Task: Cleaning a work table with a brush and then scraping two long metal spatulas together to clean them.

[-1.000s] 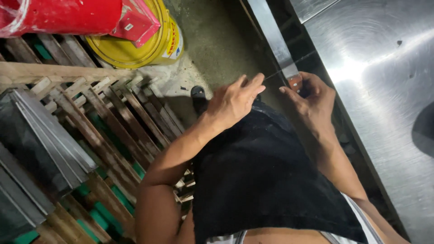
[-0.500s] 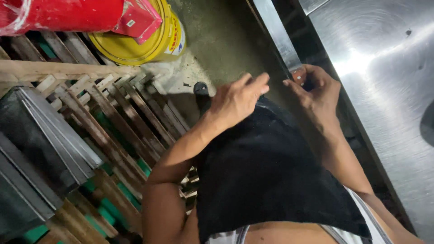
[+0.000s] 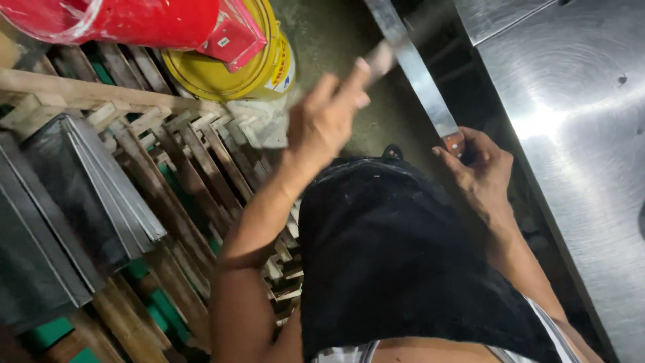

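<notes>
Fingers of the right hand (image 3: 480, 171) clench the long steel knife's (image 3: 413, 67) brown handle, steadying its blade. The left hand (image 3: 327, 121) pinches a blurred thin rod (image 3: 396, 42) crossing it.

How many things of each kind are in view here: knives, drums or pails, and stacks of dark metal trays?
Knives: 1, the long knife with its handle in the right hand; the left hand is raised near the blade.
Drums or pails: 2, a red drum and a yellow pail.
Tray stacks: 1, dark metal trays on the wooden rack.
Total: 4
</notes>
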